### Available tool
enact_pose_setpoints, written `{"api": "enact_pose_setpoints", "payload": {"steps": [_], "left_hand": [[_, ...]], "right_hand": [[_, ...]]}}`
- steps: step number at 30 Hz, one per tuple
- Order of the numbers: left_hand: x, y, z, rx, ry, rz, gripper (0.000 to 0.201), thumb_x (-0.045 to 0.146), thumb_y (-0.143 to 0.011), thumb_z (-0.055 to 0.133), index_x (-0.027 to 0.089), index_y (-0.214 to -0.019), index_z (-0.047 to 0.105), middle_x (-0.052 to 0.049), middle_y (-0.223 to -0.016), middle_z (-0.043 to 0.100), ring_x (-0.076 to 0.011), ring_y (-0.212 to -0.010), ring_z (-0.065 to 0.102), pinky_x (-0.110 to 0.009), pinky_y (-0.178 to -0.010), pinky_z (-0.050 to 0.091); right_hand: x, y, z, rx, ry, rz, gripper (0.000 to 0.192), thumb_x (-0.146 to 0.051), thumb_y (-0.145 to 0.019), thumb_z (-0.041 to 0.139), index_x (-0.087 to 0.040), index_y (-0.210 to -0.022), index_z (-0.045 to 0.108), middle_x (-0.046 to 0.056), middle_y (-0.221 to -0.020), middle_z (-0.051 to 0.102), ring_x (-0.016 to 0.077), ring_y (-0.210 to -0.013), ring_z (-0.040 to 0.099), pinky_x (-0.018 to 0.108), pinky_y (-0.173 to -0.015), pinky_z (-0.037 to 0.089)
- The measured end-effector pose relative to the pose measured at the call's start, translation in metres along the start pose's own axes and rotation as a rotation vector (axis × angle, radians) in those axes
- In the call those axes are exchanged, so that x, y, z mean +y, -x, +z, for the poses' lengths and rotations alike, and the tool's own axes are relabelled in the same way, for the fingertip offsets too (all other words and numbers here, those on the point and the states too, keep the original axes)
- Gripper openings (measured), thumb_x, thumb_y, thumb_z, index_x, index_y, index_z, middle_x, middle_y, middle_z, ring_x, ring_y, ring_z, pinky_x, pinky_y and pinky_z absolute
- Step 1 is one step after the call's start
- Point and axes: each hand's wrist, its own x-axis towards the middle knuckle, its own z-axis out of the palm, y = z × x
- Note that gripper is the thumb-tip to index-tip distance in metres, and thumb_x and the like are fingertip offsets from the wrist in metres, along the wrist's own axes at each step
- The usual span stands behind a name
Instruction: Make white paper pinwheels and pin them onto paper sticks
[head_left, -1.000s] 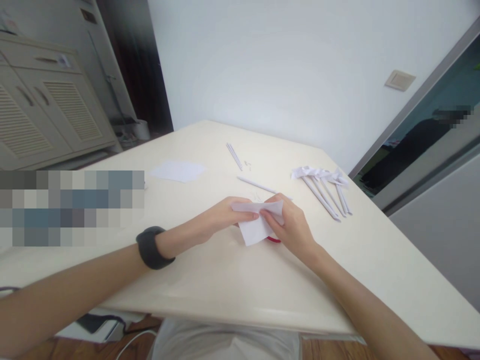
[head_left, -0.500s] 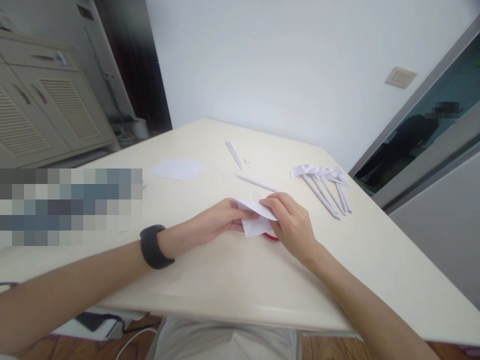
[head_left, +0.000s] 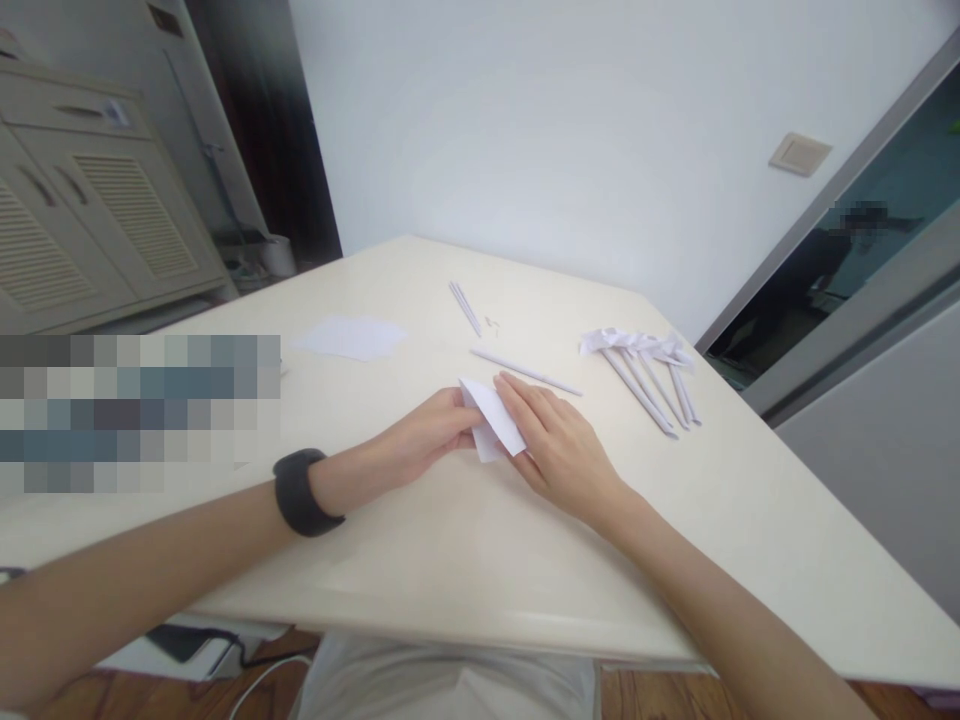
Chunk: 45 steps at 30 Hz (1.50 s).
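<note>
Between my hands, just over the table, is a small folded sheet of white paper (head_left: 493, 415). My left hand (head_left: 431, 432) pinches its left side, the thumb on the inner face and the other fingers behind it. My right hand (head_left: 559, 445) has its fingers laid along the right edge of the sheet, the thumb underneath, gripping it too. Just beyond my hands lies a single rolled paper stick (head_left: 529, 373). Several thinner paper sticks (head_left: 465, 308) rest further back, with small scraps (head_left: 491, 324) beside them.
On the right lie several rolled paper sticks (head_left: 641, 390) joined to a crumpled paper piece (head_left: 637, 345). Flat white sheets (head_left: 349, 337) are at the left back of the cream table (head_left: 420, 590). A blurred-out patch covers the far left. Behind a doorway at right sits a dark-clothed person (head_left: 810, 260).
The paper has tilted steeper and shifted slightly left. My right fingers have straightened along its edge. The red item under my hands no longer shows, and more of the single stick is visible.
</note>
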Motion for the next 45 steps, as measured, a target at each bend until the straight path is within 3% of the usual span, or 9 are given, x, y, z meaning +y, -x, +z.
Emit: {"api": "enact_pose_setpoints", "payload": {"steps": [5, 11, 16, 19, 24, 32, 38, 42, 45], "left_hand": [[0.004, 0.002, 0.002, -0.058, 0.041, -0.018, 0.024, 0.018, -0.077, 0.056, 0.016, -0.099, 0.066, -0.006, -0.096, 0.069, -0.0182, -0.085, 0.063, -0.031, -0.082, 0.047], [0.003, 0.001, 0.004, -0.135, 0.104, -0.021, 0.026, 0.016, -0.077, 0.056, 0.019, -0.102, 0.063, -0.006, -0.104, 0.067, -0.0196, -0.094, 0.062, -0.033, -0.088, 0.046], [0.002, 0.001, 0.0, -0.023, -0.117, -0.026, 0.029, 0.028, -0.074, 0.063, 0.019, -0.102, 0.063, -0.006, -0.102, 0.068, -0.0239, -0.098, 0.061, -0.035, -0.086, 0.047], [0.005, -0.001, -0.006, 0.039, -0.28, 0.001, 0.032, 0.032, -0.071, 0.064, 0.02, -0.101, 0.063, -0.005, -0.101, 0.068, -0.0261, -0.097, 0.061, -0.034, -0.082, 0.047], [0.004, -0.006, -0.011, 0.056, -0.515, 0.059, 0.036, 0.035, -0.068, 0.066, 0.018, -0.099, 0.06, -0.006, -0.095, 0.068, -0.0259, -0.087, 0.063, -0.032, -0.069, 0.049], [0.008, 0.004, -0.001, 0.054, -0.746, 0.142, 0.021, 0.034, -0.076, 0.057, 0.02, -0.092, 0.056, -0.003, -0.082, 0.068, -0.0214, -0.07, 0.065, -0.028, -0.06, 0.046], [0.013, 0.003, 0.0, 0.02, -0.714, 0.169, 0.025, 0.037, -0.086, 0.041, 0.019, -0.083, 0.058, -0.003, -0.073, 0.066, -0.0187, -0.069, 0.066, -0.028, -0.066, 0.049], [0.011, -0.003, -0.006, -0.044, -0.526, 0.073, 0.026, 0.035, -0.083, 0.048, 0.017, -0.098, 0.059, -0.007, -0.086, 0.068, -0.0202, -0.074, 0.067, -0.032, -0.07, 0.052], [0.01, -0.006, -0.011, -0.043, -0.397, -0.004, 0.03, 0.035, -0.081, 0.053, 0.016, -0.103, 0.06, -0.009, -0.09, 0.069, -0.0212, -0.077, 0.068, -0.034, -0.074, 0.052]], "right_hand": [[0.002, 0.0, 0.003, -0.064, -0.01, 0.077, 0.077, -0.052, -0.085, 0.038, -0.011, -0.144, 0.01, 0.012, -0.149, 0.021, 0.0283, -0.13, 0.029, 0.043, -0.093, 0.041], [0.006, 0.001, 0.006, -0.09, -0.041, 0.117, 0.086, -0.056, -0.081, 0.045, -0.013, -0.145, 0.005, 0.012, -0.15, 0.014, 0.0289, -0.134, 0.021, 0.046, -0.1, 0.035], [0.005, 0.002, 0.002, -0.128, -0.203, 0.104, 0.091, -0.053, -0.077, 0.054, -0.021, -0.145, 0.003, 0.012, -0.151, 0.012, 0.0298, -0.135, 0.018, 0.05, -0.102, 0.03], [0.01, 0.002, -0.005, -0.135, -0.433, 0.154, 0.079, -0.049, -0.08, 0.053, -0.024, -0.143, 0.012, 0.013, -0.146, 0.026, 0.0267, -0.132, 0.027, 0.049, -0.101, 0.034], [0.022, 0.001, -0.011, -0.11, -0.822, 0.415, 0.047, -0.035, -0.082, 0.054, -0.025, -0.126, 0.04, 0.008, -0.115, 0.056, 0.0184, -0.104, 0.055, 0.038, -0.085, 0.048], [0.02, -0.001, -0.002, -0.242, -1.136, 0.532, 0.031, -0.029, -0.078, 0.058, -0.02, -0.108, 0.052, 0.006, -0.101, 0.064, 0.0179, -0.087, 0.062, 0.031, -0.07, 0.049], [0.028, -0.002, -0.003, -0.108, -1.144, 0.603, 0.028, -0.028, -0.077, 0.059, -0.018, -0.102, 0.056, 0.005, -0.099, 0.064, 0.0173, -0.085, 0.062, 0.029, -0.07, 0.047], [0.031, -0.002, -0.006, -0.063, -1.116, 0.623, 0.025, -0.038, -0.081, 0.055, -0.019, -0.097, 0.059, 0.002, -0.09, 0.064, 0.014, -0.078, 0.059, 0.025, -0.065, 0.045], [0.032, -0.002, -0.011, -0.029, -1.109, 0.675, 0.038, -0.05, -0.086, 0.042, -0.019, -0.099, 0.062, 0.004, -0.09, 0.064, 0.0153, -0.079, 0.057, 0.025, -0.064, 0.046]]}}
